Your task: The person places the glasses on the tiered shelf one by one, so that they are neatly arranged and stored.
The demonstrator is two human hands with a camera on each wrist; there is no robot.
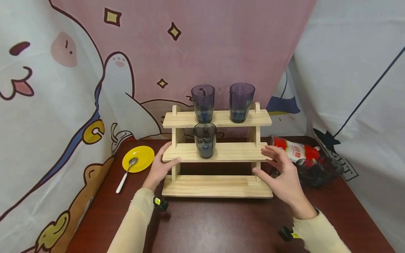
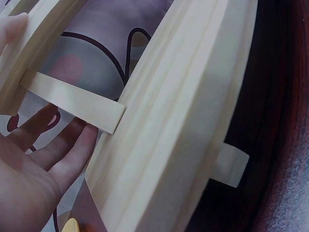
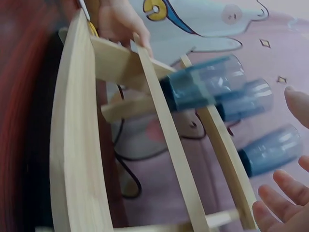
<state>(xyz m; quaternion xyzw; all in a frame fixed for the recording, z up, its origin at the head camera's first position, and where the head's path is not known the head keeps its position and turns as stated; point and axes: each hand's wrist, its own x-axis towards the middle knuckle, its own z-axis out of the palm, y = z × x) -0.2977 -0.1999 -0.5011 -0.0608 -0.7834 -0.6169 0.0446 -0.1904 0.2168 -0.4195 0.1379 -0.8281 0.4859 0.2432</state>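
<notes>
A three-tier wooden display rack (image 1: 218, 186) stands in the middle of the table. Its left end is gripped at the middle shelf by my left hand (image 1: 159, 165), the thumb on top and the fingers by the upright, as the left wrist view shows. My right hand (image 1: 283, 174) is at the rack's right end, its fingers apart and holding nothing. Two bluish-purple glasses, a left one (image 1: 203, 103) and a right one (image 1: 242, 102), stand upright on the top shelf. One more glass (image 1: 205, 140) is upright on the middle shelf, left of centre.
To the left, a yellow plate (image 1: 143, 160) carries a spoon (image 1: 122, 182) with a white handle, which reaches past the rim. Behind my right hand lie a red and white packet (image 1: 295, 149) and dark glassware (image 1: 319, 172). A printed cloth (image 1: 221, 45) hangs at the back.
</notes>
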